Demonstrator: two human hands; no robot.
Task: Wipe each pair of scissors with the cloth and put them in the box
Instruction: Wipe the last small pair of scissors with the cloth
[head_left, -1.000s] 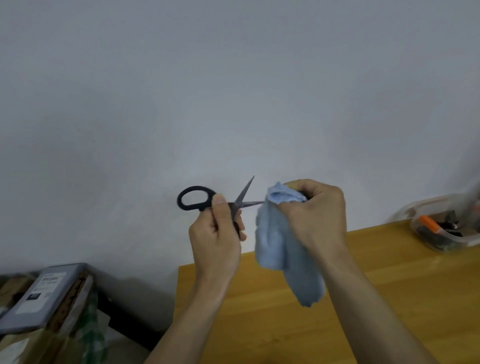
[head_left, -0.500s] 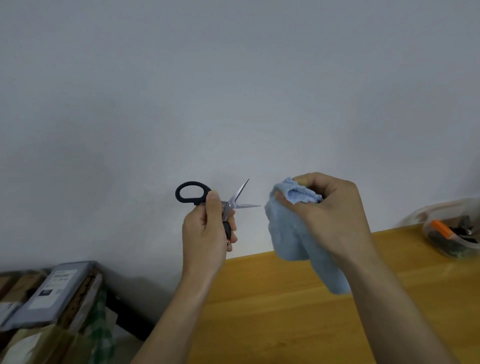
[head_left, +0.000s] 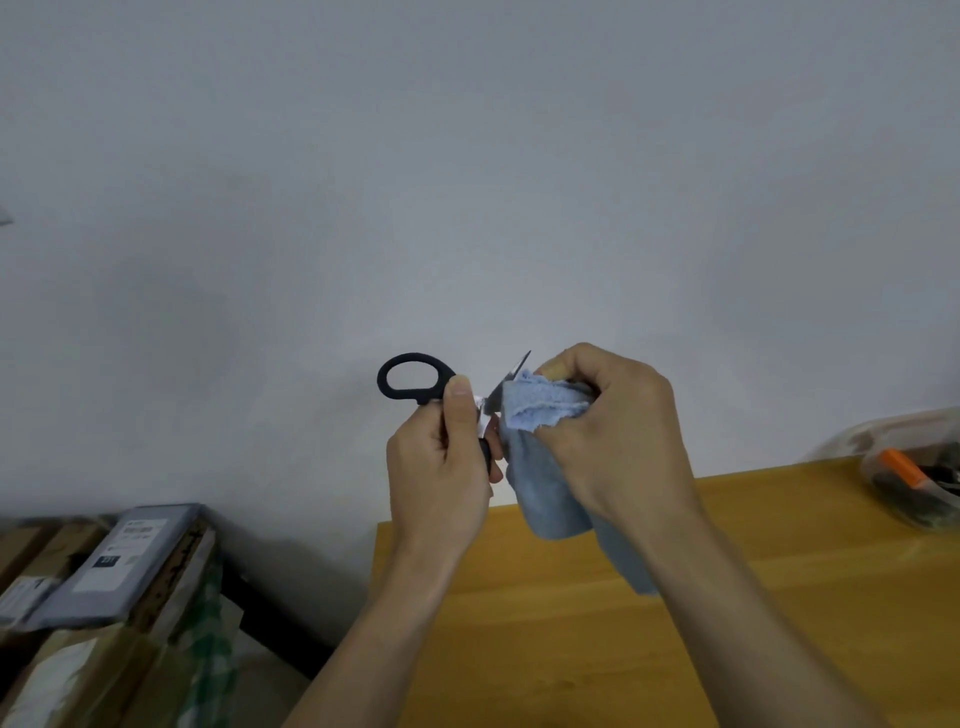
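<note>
Currently the wiping step is in hand, judged from how things lie. 1 wooden table (head_left: 571, 649) sits below both hands. 1 clear box (head_left: 914, 483) rests on it, well to the right of the right hand, with orange-handled and dark items inside; contents too blurred to count. 1 blue cloth (head_left: 550, 499) hangs from the right hand (head_left: 618, 436), whose fingers and thumb are curled, bunching the cloth's top around 1 blade. 1 pair of black-handled scissors (head_left: 415, 379) is held up in the air, above the table's left end, blades parted: 1 blade tip shows just above the cloth, the other is buried in it. Left hand (head_left: 441, 467) grips the lower handle, thumb pressed up near the pivot, the upper loop free to its left.

Next move, as I judge it: draw the cloth along the wrapped blade toward the tip, fingers kept off the edge, then do the second blade, close the scissors and carry them right to the box.
</note>
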